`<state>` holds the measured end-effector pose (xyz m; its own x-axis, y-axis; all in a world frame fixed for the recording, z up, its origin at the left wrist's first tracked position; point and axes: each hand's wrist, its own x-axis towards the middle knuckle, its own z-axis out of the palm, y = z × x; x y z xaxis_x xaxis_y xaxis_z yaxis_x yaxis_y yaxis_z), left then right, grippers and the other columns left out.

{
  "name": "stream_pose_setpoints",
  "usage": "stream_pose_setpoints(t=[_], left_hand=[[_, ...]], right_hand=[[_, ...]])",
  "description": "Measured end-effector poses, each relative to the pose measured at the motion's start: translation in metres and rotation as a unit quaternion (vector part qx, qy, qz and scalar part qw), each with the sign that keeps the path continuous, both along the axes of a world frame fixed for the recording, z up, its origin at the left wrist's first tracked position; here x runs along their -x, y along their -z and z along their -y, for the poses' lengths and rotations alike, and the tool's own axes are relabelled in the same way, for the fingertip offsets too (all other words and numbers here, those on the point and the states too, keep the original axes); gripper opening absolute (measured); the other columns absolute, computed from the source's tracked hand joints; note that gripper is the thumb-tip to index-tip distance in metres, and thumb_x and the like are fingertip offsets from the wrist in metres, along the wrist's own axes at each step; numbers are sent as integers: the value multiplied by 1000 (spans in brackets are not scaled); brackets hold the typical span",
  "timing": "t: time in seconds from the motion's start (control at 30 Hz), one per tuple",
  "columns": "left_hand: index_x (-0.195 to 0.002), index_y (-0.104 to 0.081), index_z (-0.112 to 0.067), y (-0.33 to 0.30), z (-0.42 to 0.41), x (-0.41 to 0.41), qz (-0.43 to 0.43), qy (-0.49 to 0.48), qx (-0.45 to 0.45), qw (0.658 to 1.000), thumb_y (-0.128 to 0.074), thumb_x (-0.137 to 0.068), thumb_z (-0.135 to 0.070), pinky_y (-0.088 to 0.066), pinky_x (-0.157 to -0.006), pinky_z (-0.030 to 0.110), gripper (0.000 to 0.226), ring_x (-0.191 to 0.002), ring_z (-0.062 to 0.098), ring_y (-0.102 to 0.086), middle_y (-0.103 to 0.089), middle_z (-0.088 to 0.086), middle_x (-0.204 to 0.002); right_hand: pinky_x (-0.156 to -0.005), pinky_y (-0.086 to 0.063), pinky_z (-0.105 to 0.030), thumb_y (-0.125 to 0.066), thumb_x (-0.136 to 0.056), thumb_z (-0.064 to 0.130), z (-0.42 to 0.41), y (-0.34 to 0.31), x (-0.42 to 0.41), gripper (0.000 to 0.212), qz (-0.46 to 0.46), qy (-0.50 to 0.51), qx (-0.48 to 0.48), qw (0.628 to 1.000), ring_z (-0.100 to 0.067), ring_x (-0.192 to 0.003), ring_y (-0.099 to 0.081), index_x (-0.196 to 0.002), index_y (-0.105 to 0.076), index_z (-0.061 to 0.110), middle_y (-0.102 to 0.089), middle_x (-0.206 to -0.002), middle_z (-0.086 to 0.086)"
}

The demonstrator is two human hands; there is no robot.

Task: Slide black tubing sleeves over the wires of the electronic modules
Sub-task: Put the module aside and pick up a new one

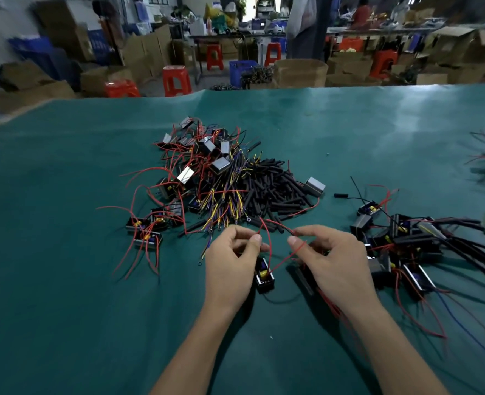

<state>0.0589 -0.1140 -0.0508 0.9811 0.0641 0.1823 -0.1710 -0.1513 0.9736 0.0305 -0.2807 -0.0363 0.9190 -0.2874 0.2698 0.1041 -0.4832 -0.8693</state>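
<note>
Head view, green table cover (64, 280). I see both hands low centre. Left hand (230, 263) has fingers curled, thumb and forefinger pinching a red wire (267, 238); a black module (264, 276) with a yellow part hangs just beside its palm. Right hand (335, 260) is also curled, pinching a short black tubing sleeve (281, 227) on the red lead; the sleeve lies between the two hands' fingertips. Beyond the hands: heap of loose black sleeves (272, 189), touching a tangle of unsleeved modules (195, 166) to its left. Right of the hands, a group of modules with sleeved wires (406, 240). Red stools (175, 79) and cardboard boxes (301, 72) past the table edge
</note>
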Motion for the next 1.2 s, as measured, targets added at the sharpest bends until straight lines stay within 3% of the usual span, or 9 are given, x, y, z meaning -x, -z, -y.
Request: stream_pose_setpoints(t=[0.1, 0.23, 0.37, 0.47, 0.63, 0.77, 0.9, 1.07, 1.2], left_hand=[[-82, -65, -20, -1, 0, 2, 44, -22, -41, 998, -68, -94, -13, -53, -67, 18, 14, -74, 4, -71, -75, -11, -76], [-84, -65, -20, -2, 3, 6, 117, -43, -93, 988, -68, -94, -13, -52, -66, 28, 13, -70, 10, -65, -68, -11, -76], [-88, -63, -15, -2, 5, 5, 179, -48, -114, 976, -66, -93, -5, -52, -70, 35, 12, -78, 13, -63, -65, -8, -80], [-89, -63, -17, 2, 5, 2, 154, -11, -106, 982, -68, -92, -8, -55, -71, 44, 11, -77, 18, -66, -66, -7, -80], [-100, -68, -22, 3, 5, 2, 168, -24, -106, 980, -75, -87, -12, -53, -72, 32, 18, -79, 8, -66, -69, -11, -84], [-97, -71, -17, 4, 4, 1, 162, -51, -84, 982, -76, -87, -9, -56, -76, 29, 14, -82, 8, -68, -71, -10, -86], [-89, -70, -18, 5, 1, 0, 155, -77, -79, 982, -75, -87, -11, -57, -74, 39, 8, -78, 11, -69, -70, -10, -83], [-92, -65, -21, 2, 5, 0, 127, -62, -50, 989, -72, -89, -11, -55, -71, 33, 13, -77, 10, -66, -68, -9, -83], [-108, -65, -24, -1, 10, -1, 100, -27, 3, 995, -59, -89, -24, -56, -82, 33, 20, -94, 12, -67, -69, -7, -102]], right_hand=[[-59, -52, -24, -82, -86, 25, -8, 3, 1, 6, 14, 19, -3, 1000, -13, -58, -67, -85, -78, 30, -71, -64, 12], [-68, -52, -16, -86, -80, 19, -13, 5, 1, 12, 28, 77, -15, 997, 0, -68, -69, -78, -78, 28, -72, -71, 25], [-65, -52, -22, -86, -79, 19, -18, 6, 2, 23, 37, 112, 7, 993, -5, -63, -66, -71, -66, 29, -69, -72, 23], [-64, -52, -27, -83, -80, 18, -21, 6, 1, 29, 39, 128, 39, 990, -7, -60, -62, -70, -57, 27, -65, -67, 15], [-70, -56, -39, -77, -84, 18, -30, 4, 5, 17, 40, 53, 100, 993, -13, -66, -66, -80, -62, 24, -68, -69, 13], [-72, -54, -27, -73, -89, 22, -30, 1, 8, 9, 39, 17, 75, 996, -3, -69, -66, -95, -75, 28, -71, -74, 22], [-54, -37, -11, -68, -94, 18, -25, -3, 8, 19, -7, -51, 33, 998, -2, -53, -51, -99, -79, 32, -62, -61, 22], [-86, -46, -12, -63, -100, 15, -12, -16, 7, 24, -65, -149, -3, 987, 3, -100, -66, -110, -80, 29, -74, -109, 18], [-86, -46, -10, -68, -96, 14, -14, -17, 5, 20, -57, -157, 29, 986, 3, -102, -64, -98, -82, 28, -72, -107, 16]])
